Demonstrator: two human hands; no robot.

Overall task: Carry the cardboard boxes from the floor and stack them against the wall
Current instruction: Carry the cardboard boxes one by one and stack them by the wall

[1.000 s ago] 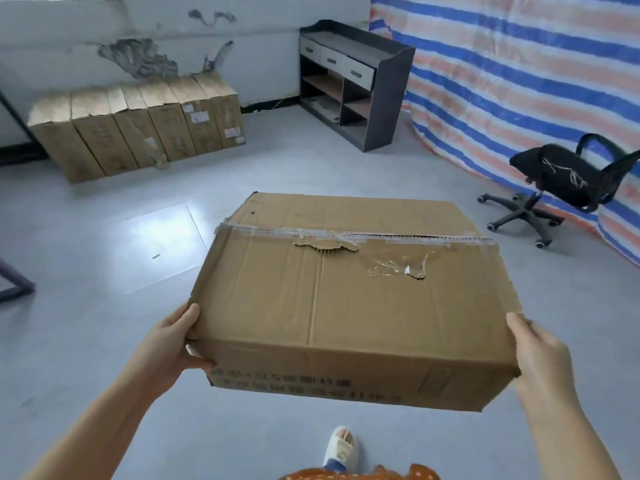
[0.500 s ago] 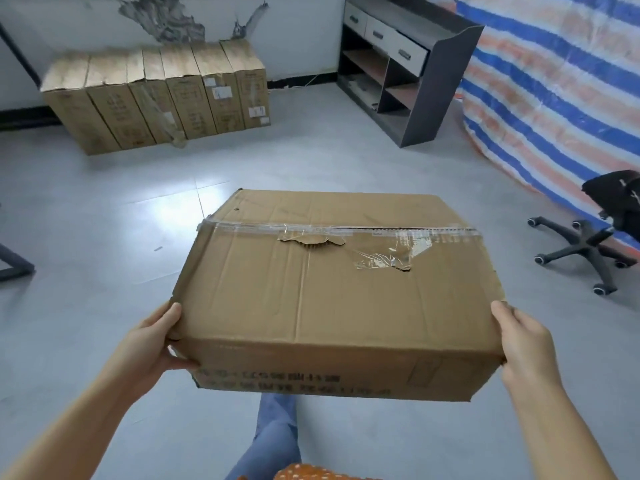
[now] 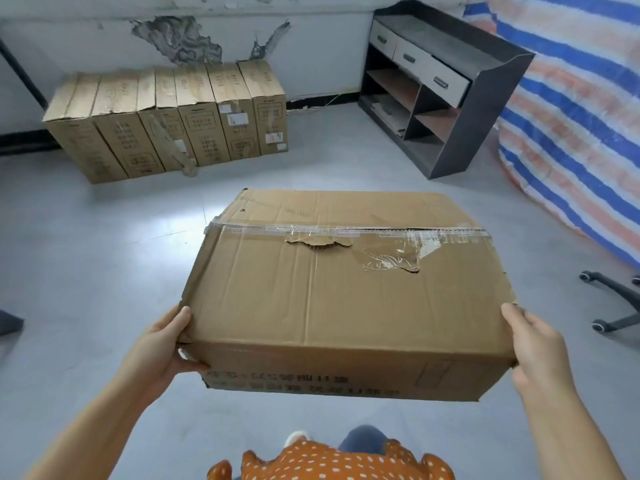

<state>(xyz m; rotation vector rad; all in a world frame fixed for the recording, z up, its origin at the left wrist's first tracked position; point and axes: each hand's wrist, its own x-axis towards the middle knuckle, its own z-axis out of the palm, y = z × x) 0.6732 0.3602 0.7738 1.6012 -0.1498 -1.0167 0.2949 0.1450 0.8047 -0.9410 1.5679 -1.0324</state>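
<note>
1 cardboard box (image 3: pixel 332 296) held in the air above the grey floor (image 3: pixel 86 254), in front of the body. Left hand (image 3: pixel 157 348) grips its near left corner, thumb on the top edge, fingers curled under. Right hand (image 3: pixel 535 344) clasps the near right corner, thumb on top; fingers beyond the edge hidden.

Row of upright boxes (image 3: pixel 166 123) against the cracked wall (image 3: pixel 180 36): about 7 tops counted, seams on the left hard to separate. 1 hangs torn at the front.

1 dark cabinet (image 3: pixel 460 98), 3 pale drawers, open shelves. Striped tarpaulin (image 3: pixel 571 133) at right, cut by the frame. Chair base (image 3: pixel 616 306): 3 castors visible, rest cut off.

Box top creased, seam sealed with clear tape (image 3: pixel 346 230), wrinkled, 1 torn patch. Print on the near side blurred, unreadable.
</note>
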